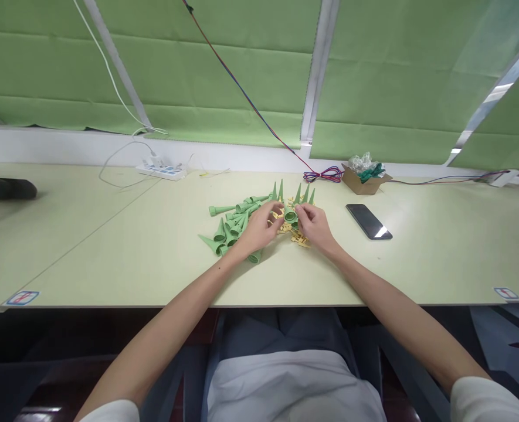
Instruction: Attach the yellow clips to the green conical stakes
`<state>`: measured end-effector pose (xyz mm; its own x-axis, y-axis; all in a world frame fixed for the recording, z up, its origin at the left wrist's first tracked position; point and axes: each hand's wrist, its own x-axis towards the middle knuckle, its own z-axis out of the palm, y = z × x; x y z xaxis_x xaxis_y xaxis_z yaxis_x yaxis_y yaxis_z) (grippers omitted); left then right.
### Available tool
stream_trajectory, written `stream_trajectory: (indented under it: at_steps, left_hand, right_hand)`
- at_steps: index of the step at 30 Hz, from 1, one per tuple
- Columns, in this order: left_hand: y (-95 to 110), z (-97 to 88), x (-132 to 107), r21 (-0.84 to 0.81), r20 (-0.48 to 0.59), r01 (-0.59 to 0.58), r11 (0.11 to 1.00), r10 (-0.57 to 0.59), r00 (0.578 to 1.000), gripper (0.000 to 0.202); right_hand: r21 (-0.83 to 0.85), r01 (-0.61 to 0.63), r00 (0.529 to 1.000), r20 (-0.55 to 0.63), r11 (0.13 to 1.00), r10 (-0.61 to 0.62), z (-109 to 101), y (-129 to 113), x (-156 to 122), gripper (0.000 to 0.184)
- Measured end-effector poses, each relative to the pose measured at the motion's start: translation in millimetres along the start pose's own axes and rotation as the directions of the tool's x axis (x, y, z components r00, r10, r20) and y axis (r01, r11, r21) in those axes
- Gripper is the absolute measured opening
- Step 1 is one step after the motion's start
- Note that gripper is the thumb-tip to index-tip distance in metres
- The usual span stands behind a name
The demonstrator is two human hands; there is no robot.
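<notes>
My right hand (314,225) pinches a green plastic cone (290,217) between thumb and fingers, its round open end turned towards me. Just left of that cone is my left hand (263,225), its fingers curved and apart, with nothing visible in them. A heap of green cones (230,228) lies beside and partly behind my left hand. Small yellow plastic pieces (300,238) are scattered under and between both hands, partly hidden by them. Several green cones (305,193) stand point-up just behind my hands.
A black phone (369,221) lies to the right. Behind it stands a small cardboard box (362,184) with clear and green plastic. Bundled red and blue wire (325,174) and a white power strip (162,170) are along the back. A dark object (8,189) juts in at left.
</notes>
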<state>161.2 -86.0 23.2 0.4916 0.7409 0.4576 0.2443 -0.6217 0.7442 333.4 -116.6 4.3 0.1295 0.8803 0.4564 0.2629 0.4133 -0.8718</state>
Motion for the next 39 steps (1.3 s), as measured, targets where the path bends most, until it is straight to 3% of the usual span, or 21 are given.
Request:
stream_trajectory:
  at_steps: [3,6,9,12,27,33,39]
  left_hand:
    - [2.2,-1.2,2.0,-0.287,0.079,0.203,0.936,-0.188,0.979,0.022]
    - [6.1,-2.9,3.0,-0.499,0.235,0.397,0.771,-0.320,0.918,0.032]
    - [9.2,-4.3,2.4,-0.575,0.349,0.504,0.644,-0.365,0.863,0.033]
    - [9.2,-5.2,1.1,-0.583,0.402,0.530,0.615,-0.348,0.847,0.032]
    - [6.1,-4.2,-1.5,-0.438,0.284,0.335,0.834,-0.226,0.932,0.042]
    - [7.8,-2.7,-2.5,-0.286,0.209,0.184,0.940,-0.126,0.970,0.034]
    - [0.1,1.7,-4.0,-0.074,0.126,0.006,0.997,0.003,0.992,0.025]
  right_hand:
    - [-0.136,0.106,0.994,-0.020,0.985,-0.110,-1.2,0.3,-1.6,0.040]
    - [-0.210,0.159,0.987,-0.005,0.965,-0.163,-1.2,-2.9,-4.0,0.038]
    - [-0.217,0.171,0.985,0.029,0.961,-0.169,-0.7,-6.5,-5.9,0.036]
    - [-0.203,0.166,0.986,0.055,0.965,-0.158,-0.2,-7.7,-6.7,0.035]
    - [-0.191,0.138,0.985,0.129,0.972,-0.114,0.6,-4.2,-6.5,0.036]
    - [-0.167,0.099,0.989,0.126,0.981,-0.078,0.8,-7.3,-5.3,0.038]
    - [-0.035,-0.045,0.988,0.149,0.998,0.049,0.9,-1.9,-2.2,0.043]
